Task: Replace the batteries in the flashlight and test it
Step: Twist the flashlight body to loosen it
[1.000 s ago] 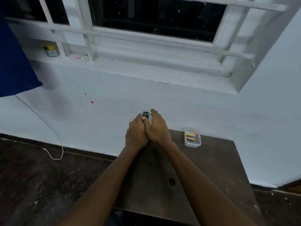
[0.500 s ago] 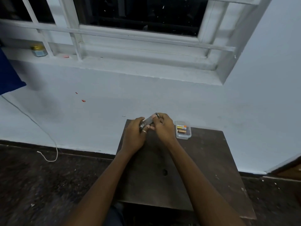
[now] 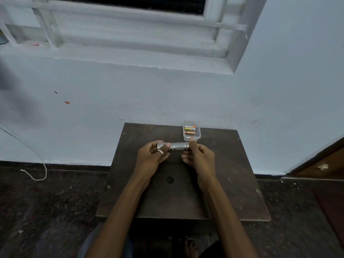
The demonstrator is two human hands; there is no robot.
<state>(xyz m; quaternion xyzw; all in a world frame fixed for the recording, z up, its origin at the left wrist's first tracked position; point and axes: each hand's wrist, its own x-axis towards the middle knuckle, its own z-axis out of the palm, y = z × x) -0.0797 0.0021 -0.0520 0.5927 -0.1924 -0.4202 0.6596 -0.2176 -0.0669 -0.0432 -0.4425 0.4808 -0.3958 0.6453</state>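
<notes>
Both hands are up over the dark worktop [image 3: 232, 183], and the flashlight [image 3: 176, 146] lies level between them, held clear of the surface. The left hand [image 3: 151, 158] grips the left end, its fingers [image 3: 160, 144] wrapped round the barrel, a ring showing on one. The right hand [image 3: 200, 157] pinches the right end, thumb on top and the other fingers curled beneath. Just beyond the right thumb, at the worktop's far edge by the wall, sits a clear tray [image 3: 198, 135] with batteries [image 3: 189, 130] lying in it; how many, I cannot tell. A white cord [image 3: 35, 172] trails across the floor on the left.
</notes>
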